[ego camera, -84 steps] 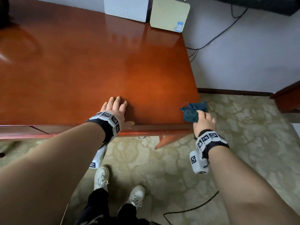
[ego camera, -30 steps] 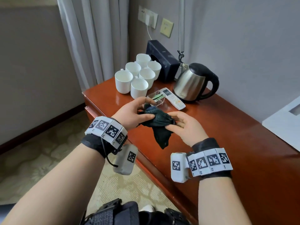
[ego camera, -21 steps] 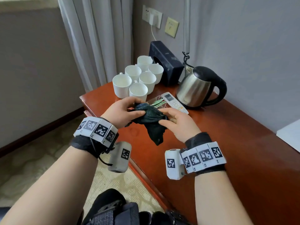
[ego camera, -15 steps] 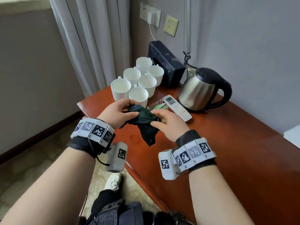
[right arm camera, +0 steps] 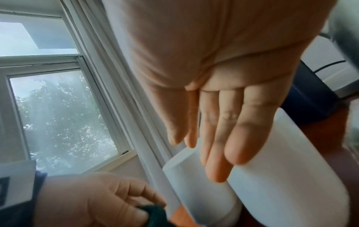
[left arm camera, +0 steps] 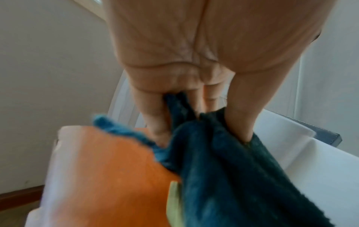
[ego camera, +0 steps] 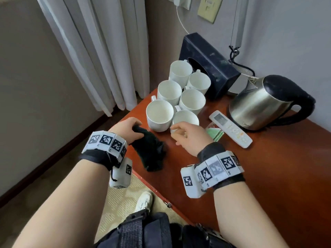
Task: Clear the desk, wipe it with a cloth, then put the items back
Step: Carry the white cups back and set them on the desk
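Note:
My left hand [ego camera: 131, 128] grips a dark teal cloth [ego camera: 151, 152] by its top, and the cloth hangs down to the front corner of the red-brown desk [ego camera: 279, 176]. In the left wrist view my fingers [left arm camera: 155, 122] pinch the bunched cloth [left arm camera: 223, 161] above the desk [left arm camera: 108, 169]. My right hand [ego camera: 177, 136] is empty, its straight fingers reaching at the nearest white mug [ego camera: 188, 118]. In the right wrist view those fingers [right arm camera: 219, 138] hover just over the mugs [right arm camera: 281, 176]; my left hand [right arm camera: 93, 204] holds the cloth [right arm camera: 155, 215] at the bottom.
Several white mugs [ego camera: 172, 92] cluster at the desk's left end. Behind them stands a black tissue box [ego camera: 209, 67]. To the right are a steel kettle [ego camera: 261, 102], a white remote [ego camera: 231, 130] and green packets [ego camera: 216, 134]. Curtains [ego camera: 100, 51] hang left.
My right hand has let go of the cloth and moved forward to the nearest mug. My left hand now holds the cloth alone and has lowered it toward the desk.

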Motion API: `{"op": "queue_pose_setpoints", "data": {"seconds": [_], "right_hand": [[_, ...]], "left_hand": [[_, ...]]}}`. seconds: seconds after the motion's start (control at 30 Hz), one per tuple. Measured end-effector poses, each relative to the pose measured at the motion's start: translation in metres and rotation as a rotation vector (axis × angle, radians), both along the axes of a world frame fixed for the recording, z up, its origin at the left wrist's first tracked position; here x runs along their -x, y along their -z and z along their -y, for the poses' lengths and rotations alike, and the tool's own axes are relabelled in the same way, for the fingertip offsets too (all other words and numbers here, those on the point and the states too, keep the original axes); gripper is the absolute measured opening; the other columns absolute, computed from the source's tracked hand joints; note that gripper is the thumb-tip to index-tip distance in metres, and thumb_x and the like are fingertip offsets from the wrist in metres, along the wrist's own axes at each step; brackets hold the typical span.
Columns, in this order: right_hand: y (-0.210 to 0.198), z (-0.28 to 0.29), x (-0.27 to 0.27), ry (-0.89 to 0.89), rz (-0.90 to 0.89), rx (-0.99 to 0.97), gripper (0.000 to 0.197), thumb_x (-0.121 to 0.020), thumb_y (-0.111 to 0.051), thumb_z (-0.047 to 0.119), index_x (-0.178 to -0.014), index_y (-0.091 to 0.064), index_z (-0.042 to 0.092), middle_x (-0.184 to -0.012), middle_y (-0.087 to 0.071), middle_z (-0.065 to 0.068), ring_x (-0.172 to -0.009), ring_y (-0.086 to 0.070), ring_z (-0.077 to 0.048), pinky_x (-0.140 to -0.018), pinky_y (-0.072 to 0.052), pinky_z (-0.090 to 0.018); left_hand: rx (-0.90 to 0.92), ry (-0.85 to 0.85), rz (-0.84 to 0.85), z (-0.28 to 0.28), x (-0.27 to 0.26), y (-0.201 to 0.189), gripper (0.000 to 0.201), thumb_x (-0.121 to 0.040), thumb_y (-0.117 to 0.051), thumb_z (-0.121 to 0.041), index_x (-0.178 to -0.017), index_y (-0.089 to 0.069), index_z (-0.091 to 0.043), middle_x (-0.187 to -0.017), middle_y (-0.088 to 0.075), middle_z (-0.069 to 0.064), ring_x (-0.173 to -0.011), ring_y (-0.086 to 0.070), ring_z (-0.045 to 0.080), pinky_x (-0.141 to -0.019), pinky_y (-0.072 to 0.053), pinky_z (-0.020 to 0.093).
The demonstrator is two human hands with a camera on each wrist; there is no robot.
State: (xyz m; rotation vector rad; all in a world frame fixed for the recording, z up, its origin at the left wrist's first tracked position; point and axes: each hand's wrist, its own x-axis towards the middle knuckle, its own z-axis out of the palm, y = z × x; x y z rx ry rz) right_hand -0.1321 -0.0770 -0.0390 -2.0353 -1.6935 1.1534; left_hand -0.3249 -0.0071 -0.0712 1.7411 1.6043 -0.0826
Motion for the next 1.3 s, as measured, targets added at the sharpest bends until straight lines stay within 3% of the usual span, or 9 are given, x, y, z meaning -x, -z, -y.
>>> {"op": "queue_pose_setpoints", "data": {"seconds": [0.07, 0.17, 0.23, 0.33, 0.43, 0.63, 0.73, 1.0, 1.3], "right_hand": [[-0.003, -0.008, -0.005, 0.066, 0.074, -0.057, 0.028, -0.093, -0.054, 0.027, -0.120, -0.057, 0.022, -0.096, -0.056, 0.008, -0.091, -0.062, -0.016, -0.084, -0.046, -0.026], [-0.007, -0.015, -0.014, 0.199, 0.218, -0.206, 0.029, -0.089, -0.058, 0.030, -0.118, -0.058, 0.024, -0.088, -0.049, 0.008, -0.091, -0.051, -0.014, -0.091, -0.045, -0.033], [-0.007, -0.017, -0.018, 0.247, 0.315, -0.247, 0.042, -0.086, -0.061, 0.035, -0.126, -0.051, 0.024, -0.108, -0.052, 0.000, -0.109, -0.047, -0.020, -0.099, -0.039, -0.034], [-0.002, -0.017, -0.017, 0.248, 0.371, -0.117, 0.074, -0.080, -0.066, 0.044, -0.142, -0.029, 0.026, -0.139, -0.038, -0.008, -0.130, -0.032, -0.027, -0.107, -0.027, -0.034], [0.009, -0.019, -0.011, 0.247, 0.271, -0.025, 0.095, -0.073, -0.072, 0.044, -0.146, -0.012, 0.031, -0.143, -0.031, -0.011, -0.133, -0.031, -0.030, -0.107, -0.029, -0.039], [0.026, -0.026, -0.002, 0.244, 0.249, 0.028, 0.109, -0.072, -0.074, 0.041, -0.146, 0.006, 0.038, -0.147, -0.021, -0.009, -0.133, -0.033, -0.032, -0.107, -0.033, -0.040], [0.029, -0.027, -0.002, 0.248, 0.257, 0.020, 0.104, -0.075, -0.071, 0.041, -0.146, 0.005, 0.039, -0.146, -0.020, -0.008, -0.131, -0.036, -0.032, -0.105, -0.037, -0.040], [0.027, -0.016, 0.000, 0.326, 0.209, -0.078, 0.097, -0.073, -0.074, 0.034, -0.146, -0.009, 0.034, -0.141, -0.030, -0.008, -0.128, -0.038, -0.028, -0.099, -0.038, -0.037], [0.005, 0.000, -0.004, 0.430, 0.167, -0.251, 0.093, -0.069, -0.076, 0.033, -0.144, -0.021, 0.030, -0.141, -0.032, -0.003, -0.127, -0.040, -0.023, -0.100, -0.037, -0.036]], "left_hand": [[-0.029, -0.033, -0.038, -0.012, -0.003, 0.000, 0.062, -0.083, -0.066, -0.032, -0.138, -0.039, -0.022, -0.136, -0.046, 0.009, -0.122, -0.049, 0.028, -0.102, -0.041, 0.036], [-0.150, -0.026, -0.009, -0.022, -0.013, -0.012, 0.076, -0.080, -0.068, -0.039, -0.144, -0.028, -0.028, -0.141, -0.031, 0.011, -0.129, -0.039, 0.032, -0.102, -0.037, 0.039], [-0.146, 0.048, 0.075, -0.029, -0.021, -0.020, 0.079, -0.080, -0.069, -0.033, -0.145, -0.023, -0.031, -0.144, -0.027, 0.008, -0.130, -0.038, 0.030, -0.102, -0.037, 0.036], [-0.100, 0.198, 0.059, -0.032, -0.031, -0.023, 0.083, -0.078, -0.070, -0.036, -0.145, -0.020, -0.036, -0.144, -0.025, 0.004, -0.132, -0.035, 0.027, -0.106, -0.035, 0.036], [-0.106, 0.247, -0.008, -0.029, -0.042, -0.018, 0.086, -0.072, -0.072, -0.050, -0.142, -0.023, -0.039, -0.140, -0.025, 0.003, -0.130, -0.036, 0.027, -0.108, -0.037, 0.039], [-0.213, 0.254, -0.078, -0.027, -0.058, -0.011, 0.084, -0.070, -0.076, -0.045, -0.136, -0.029, -0.026, -0.133, -0.032, 0.011, -0.121, -0.041, 0.031, -0.099, -0.042, 0.040], [-0.238, 0.259, -0.092, -0.028, -0.062, -0.007, 0.086, -0.070, -0.076, -0.042, -0.137, -0.025, -0.024, -0.132, -0.033, 0.012, -0.119, -0.042, 0.031, -0.097, -0.044, 0.039], [-0.185, 0.291, -0.103, -0.031, -0.056, -0.007, 0.092, -0.078, -0.069, -0.040, -0.145, -0.006, -0.042, -0.139, -0.023, 0.010, -0.124, -0.039, 0.032, -0.096, -0.045, 0.041], [-0.203, 0.270, -0.063, -0.020, -0.043, -0.028, 0.079, -0.073, -0.071, -0.037, -0.137, -0.026, -0.039, -0.126, -0.029, 0.008, -0.115, -0.045, 0.033, -0.092, -0.047, 0.044]]}}
